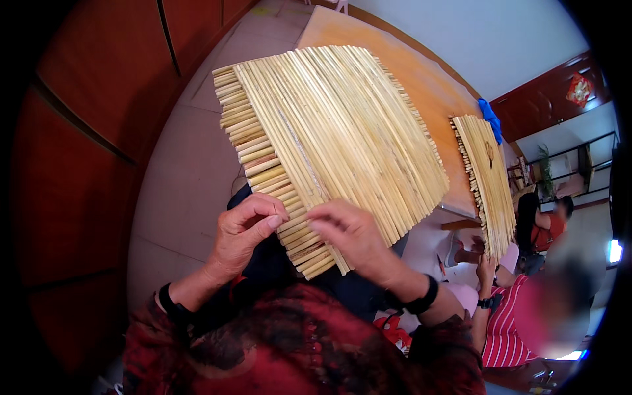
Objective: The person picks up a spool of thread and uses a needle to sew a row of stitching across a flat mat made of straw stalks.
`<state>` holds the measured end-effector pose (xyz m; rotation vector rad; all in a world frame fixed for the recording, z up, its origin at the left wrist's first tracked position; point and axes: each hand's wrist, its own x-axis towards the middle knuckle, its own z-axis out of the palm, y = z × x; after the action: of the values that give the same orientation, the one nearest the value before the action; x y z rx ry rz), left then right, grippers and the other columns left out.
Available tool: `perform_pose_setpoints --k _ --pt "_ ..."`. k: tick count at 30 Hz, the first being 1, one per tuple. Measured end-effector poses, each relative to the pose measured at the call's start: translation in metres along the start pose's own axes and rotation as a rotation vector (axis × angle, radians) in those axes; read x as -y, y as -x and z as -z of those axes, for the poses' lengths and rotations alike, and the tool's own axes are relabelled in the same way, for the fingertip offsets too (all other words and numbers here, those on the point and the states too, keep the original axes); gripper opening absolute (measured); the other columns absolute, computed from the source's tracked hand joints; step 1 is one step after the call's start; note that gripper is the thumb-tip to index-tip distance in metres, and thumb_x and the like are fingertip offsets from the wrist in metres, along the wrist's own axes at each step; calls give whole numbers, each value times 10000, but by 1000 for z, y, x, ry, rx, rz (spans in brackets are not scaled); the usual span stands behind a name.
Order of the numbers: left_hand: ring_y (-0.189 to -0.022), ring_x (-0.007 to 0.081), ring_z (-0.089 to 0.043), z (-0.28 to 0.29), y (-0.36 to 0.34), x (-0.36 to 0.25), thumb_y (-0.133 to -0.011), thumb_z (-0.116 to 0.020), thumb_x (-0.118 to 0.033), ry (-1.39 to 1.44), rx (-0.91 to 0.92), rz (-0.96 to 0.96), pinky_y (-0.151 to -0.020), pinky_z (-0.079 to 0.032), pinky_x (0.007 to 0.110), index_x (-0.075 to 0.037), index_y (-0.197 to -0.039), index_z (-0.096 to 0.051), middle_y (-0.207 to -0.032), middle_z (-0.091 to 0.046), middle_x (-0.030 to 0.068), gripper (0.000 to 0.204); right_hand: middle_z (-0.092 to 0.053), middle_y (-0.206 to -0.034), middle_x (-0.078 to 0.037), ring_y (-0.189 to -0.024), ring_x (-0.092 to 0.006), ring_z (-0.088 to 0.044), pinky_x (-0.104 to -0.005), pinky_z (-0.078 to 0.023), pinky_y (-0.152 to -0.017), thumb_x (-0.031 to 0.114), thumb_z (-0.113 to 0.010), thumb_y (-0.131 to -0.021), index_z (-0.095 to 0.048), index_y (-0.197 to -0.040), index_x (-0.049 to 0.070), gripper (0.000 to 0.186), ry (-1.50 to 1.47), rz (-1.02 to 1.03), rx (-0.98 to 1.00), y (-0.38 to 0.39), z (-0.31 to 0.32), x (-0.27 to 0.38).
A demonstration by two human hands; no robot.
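Observation:
A large panel of pale straw-coloured stalks (pixel 342 125) lies before me, its near end over my lap. Its long stalks sit side by side on a second layer of crosswise stalks (pixel 266 168), whose ends stick out along the left edge. Above that near left corner my left hand (pixel 247 230) is closed in a pinch, thumb against the fingers. Whatever it pinches is too fine to make out. Just right of it, over the panel's near edge, my right hand (pixel 352 234) has its fingers curled together, slightly blurred; anything in them is hidden.
The panel's far part rests on an orange-brown table (pixel 421 79). To the right, a co-worker in a striped top (pixel 507 329) holds a similar stalk panel (pixel 487 178) near a blue cloth (pixel 490 120). Reddish-brown cabinets (pixel 99 131) stand left, beyond the tiled floor (pixel 181 171).

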<state>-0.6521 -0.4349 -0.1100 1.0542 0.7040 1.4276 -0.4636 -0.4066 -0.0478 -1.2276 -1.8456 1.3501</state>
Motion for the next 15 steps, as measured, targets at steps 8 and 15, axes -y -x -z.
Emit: perform_pose_setpoints --k 8,15 --pt "-928 300 -559 -1 -15 8 -726 -606 -5 -861 309 -592 -822 -442 396 -32 -818 -514 -936 -578 126 133 -605 -793 -159 -716 -326 -589 -393 -466 -636 219 -625 -771 -607 -770 28 191 836 92 -7 -59 21 -4" --pt "-1053 275 -525 -5 -21 20 -731 -563 -110 -1071 497 -749 -968 -351 434 -5 -802 -514 -1057 -565 136 136 -599 -688 -162 -656 -308 -601 -398 -475 -612 157 -609 -737 -593 -770 20 142 842 53 55 -72 17 -15"
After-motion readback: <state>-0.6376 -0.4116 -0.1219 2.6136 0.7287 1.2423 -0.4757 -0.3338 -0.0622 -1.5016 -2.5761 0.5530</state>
